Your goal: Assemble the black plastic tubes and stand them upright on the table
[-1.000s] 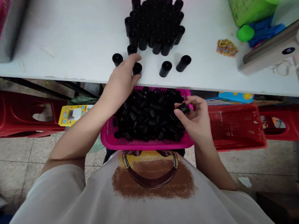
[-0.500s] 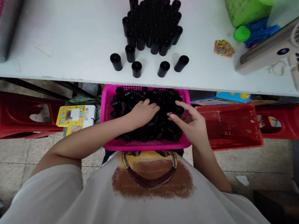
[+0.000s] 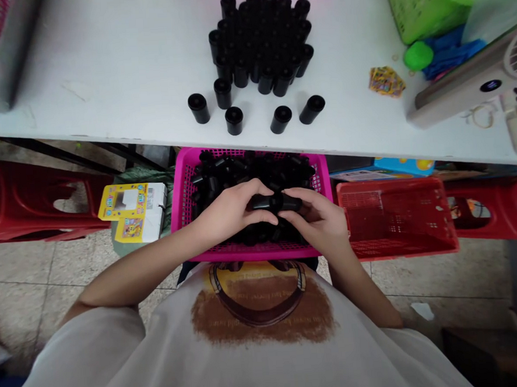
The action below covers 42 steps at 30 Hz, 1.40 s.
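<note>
Over a pink basket [image 3: 256,253] on my lap, my left hand [image 3: 235,211] pinches one black plastic cylinder [image 3: 261,202] between thumb and fingers. Facing it, my right hand [image 3: 321,216] grips another black cylinder [image 3: 291,202]. The two pieces meet end to end, roughly level; whether they are joined I cannot tell. Many loose black parts [image 3: 212,187] fill the basket under my hands. Up on the white table, a cluster of black cylinders [image 3: 262,41] stands upright, with several single ones [image 3: 234,120] in front of it.
The white table [image 3: 124,79] has its edge just beyond the basket. A fan [image 3: 462,82], a green basket [image 3: 426,8] and small stickers [image 3: 386,82] are on its right side. A red basket [image 3: 402,249] sits right of my lap, a yellow-and-white box [image 3: 130,207] left.
My left hand has come up from the loose parts with a black cylinder. My right hand has moved slightly left and down, bringing its cylinder against the left one.
</note>
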Tool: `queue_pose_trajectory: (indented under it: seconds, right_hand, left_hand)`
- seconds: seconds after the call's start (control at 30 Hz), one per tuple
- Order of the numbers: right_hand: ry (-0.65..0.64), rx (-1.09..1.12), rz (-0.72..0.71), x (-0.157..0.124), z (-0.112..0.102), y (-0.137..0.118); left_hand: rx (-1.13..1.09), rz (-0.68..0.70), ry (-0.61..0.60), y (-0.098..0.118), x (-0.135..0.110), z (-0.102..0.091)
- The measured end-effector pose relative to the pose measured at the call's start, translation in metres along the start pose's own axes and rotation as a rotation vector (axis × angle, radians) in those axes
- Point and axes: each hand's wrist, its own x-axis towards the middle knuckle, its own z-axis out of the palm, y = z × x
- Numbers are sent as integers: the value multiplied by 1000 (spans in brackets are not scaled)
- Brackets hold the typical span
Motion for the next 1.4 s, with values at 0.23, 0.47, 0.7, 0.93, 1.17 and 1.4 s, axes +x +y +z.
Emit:
queue_pose_trajectory:
  seconds: [0.23,0.47,0.7,0.93,1.17,1.4]
  right_hand:
    - [-97,-319,-193,8,7,-7]
    - [-146,-380,-263,22,15,-5]
    - [461,-701,-167,98,-77,64]
    - [433,-530,-200,107,-72,69]
    - [464,-328,-366,73,-54,37]
    - [-21,-49,-81,34,-19,1]
  left_hand:
    - [-9,82,17,-14,-2,19]
    - [84,295,-1,-13,0,19]
    - [646,-49,-174,-9,51,-7]
    - [904,-75,-190,-23,87,46]
    - [672,-79,-317,-26,79,28]
    - [-103,86,-91,-19,25,-7]
